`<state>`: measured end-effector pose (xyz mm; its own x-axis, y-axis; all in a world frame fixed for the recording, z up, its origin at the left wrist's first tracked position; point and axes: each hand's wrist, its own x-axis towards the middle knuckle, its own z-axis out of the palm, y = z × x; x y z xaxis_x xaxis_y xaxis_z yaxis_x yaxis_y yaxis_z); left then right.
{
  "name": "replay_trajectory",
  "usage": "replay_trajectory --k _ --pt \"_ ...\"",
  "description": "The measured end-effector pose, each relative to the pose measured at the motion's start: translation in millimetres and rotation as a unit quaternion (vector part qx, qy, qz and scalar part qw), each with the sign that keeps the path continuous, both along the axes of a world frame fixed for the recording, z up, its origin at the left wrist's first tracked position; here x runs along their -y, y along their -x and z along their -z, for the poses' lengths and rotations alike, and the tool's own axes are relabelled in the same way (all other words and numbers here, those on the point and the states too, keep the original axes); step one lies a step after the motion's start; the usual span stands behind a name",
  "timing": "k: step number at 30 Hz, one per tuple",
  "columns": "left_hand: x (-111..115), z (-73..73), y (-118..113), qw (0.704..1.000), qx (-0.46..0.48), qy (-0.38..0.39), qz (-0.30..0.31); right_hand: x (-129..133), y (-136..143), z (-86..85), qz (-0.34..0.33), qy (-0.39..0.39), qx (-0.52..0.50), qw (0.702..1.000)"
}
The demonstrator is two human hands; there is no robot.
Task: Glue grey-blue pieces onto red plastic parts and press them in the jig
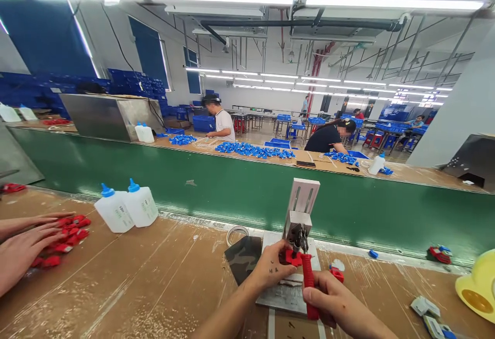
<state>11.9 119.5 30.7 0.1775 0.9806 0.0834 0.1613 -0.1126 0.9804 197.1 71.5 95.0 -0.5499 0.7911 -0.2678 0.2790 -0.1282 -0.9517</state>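
My left hand point(274, 264) has its fingers closed on a small red plastic part point(293, 257), which sits under the tip of a metal toggle clamp press point(300, 225). Wrapped round the red lever handle point(308, 282) of that press is my right hand point(328, 295). The lever points down toward me. A flat metal base point(284, 297) carries the press. Just right of the base lies another red part point(336, 274) with a whitish piece by it. The contact between the press tip and the part is mostly hidden.
Behind the press runs a green conveyor belt point(209, 189). Two white bottles point(129, 210) with blue caps stand left. A co-worker's hands point(34, 238) rest on red parts at far left. A tape roll point(237, 233), grey parts point(427, 310) and a yellow object point(479, 282) lie about.
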Motion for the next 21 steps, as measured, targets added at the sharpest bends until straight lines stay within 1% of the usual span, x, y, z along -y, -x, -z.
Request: replay_trajectory --k 2,4,5,7,9,11,13,15,17,19,20,21 --pt "0.8 0.3 -0.7 1.0 -0.006 0.002 0.004 -5.6 4.8 4.8 -0.024 -0.109 0.067 0.992" --pt "1.4 -1.9 -2.5 1.0 -0.016 0.004 0.007 -12.4 12.4 10.3 -0.018 -0.203 0.127 0.971" --pt "1.7 -4.1 -3.1 1.0 -0.023 0.004 0.011 -15.6 16.3 12.7 -0.009 -0.23 0.147 0.962" --pt "3.6 -10.7 -0.9 0.999 -0.046 0.001 0.018 -19.5 21.4 16.1 -0.001 -0.246 0.162 0.956" --pt "9.8 -19.0 9.5 0.996 -0.085 -0.009 0.014 -19.0 18.8 17.7 -0.006 -0.245 0.17 0.955" --pt "23.7 -27.2 29.6 0.99 -0.136 -0.024 -0.012 -14.6 5.5 20.3 -0.007 -0.242 0.181 0.953" --pt "46.2 -33.9 55.3 0.981 -0.186 -0.032 -0.046 -9.7 -17.2 27.5 0.006 -0.244 0.209 0.947" --pt "73.2 -37.9 78.1 0.965 -0.253 -0.02 -0.058 -7.6 -43.4 41.2 0.029 -0.255 0.251 0.933" --pt "97.6 -37.5 91.1 0.929 -0.368 0.02 -0.03 -9.4 -65.0 59.3 0.06 -0.273 0.274 0.92" --pt "112.9 -31.2 93.5 0.89 -0.453 0.059 0.012 -12.9 -76.8 76.3 0.087 -0.297 0.291 0.905" --pt "116.4 -26.4 92.2 0.877 -0.475 0.068 0.027 -14.3 -79.0 82.5 0.094 -0.304 0.304 0.898" --pt "117.6 -21.0 90.3 0.871 -0.485 0.07 0.035 -14.8 -79.4 86.5 0.094 -0.304 0.318 0.893"
